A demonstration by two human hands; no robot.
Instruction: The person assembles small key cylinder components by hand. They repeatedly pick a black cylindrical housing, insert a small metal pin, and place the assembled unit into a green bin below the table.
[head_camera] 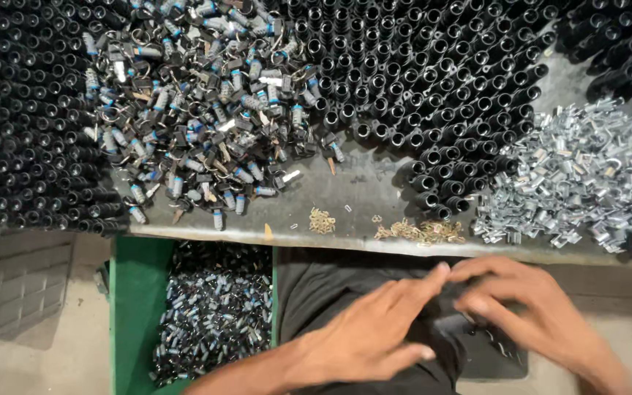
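My left hand (371, 329) and my right hand (524, 311) meet over my lap, below the front edge of the workbench (345, 197). Their fingertips come together around a small dark part (451, 289) that is mostly hidden and blurred. I cannot tell which hand grips it. On the bench lies a heap of grey lock cylinders with keys (199, 110), flanked by masses of black cylindrical parts (433, 80).
A pile of shiny metal clips (579, 175) lies at the bench's right. Small brass pieces (422, 232) sit near the front edge. A green bin (137, 307) below holds several finished cylinders. A grey crate (27, 281) stands at the left.
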